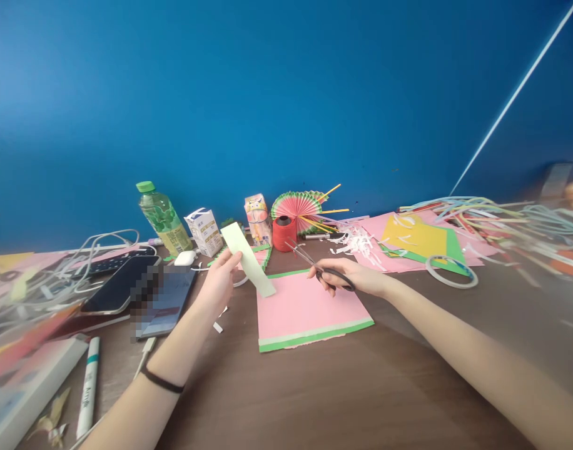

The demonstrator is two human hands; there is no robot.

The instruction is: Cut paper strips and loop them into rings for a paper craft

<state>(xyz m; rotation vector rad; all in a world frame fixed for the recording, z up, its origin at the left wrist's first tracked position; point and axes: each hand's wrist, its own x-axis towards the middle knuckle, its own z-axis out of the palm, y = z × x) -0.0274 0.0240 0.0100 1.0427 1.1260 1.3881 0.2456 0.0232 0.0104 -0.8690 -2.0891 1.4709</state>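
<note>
Between the thumb and fingers of my left hand is a pale green paper strip, held up at a slant. My right hand grips black-handled scissors, their blades parted slightly and pointing up and to the left, apart from the strip. Below both hands a pink paper sheet lies flat on the table, with green bands along its near and far edges. The strip's lower end overlaps the sheet's left side in view; whether they touch I cannot tell.
Behind the sheet stand a red thread spool, a pink-and-green paper fan, a small carton and a green bottle. A phone and cables lie left. Paper shreds, coloured sheets and a tape roll lie right.
</note>
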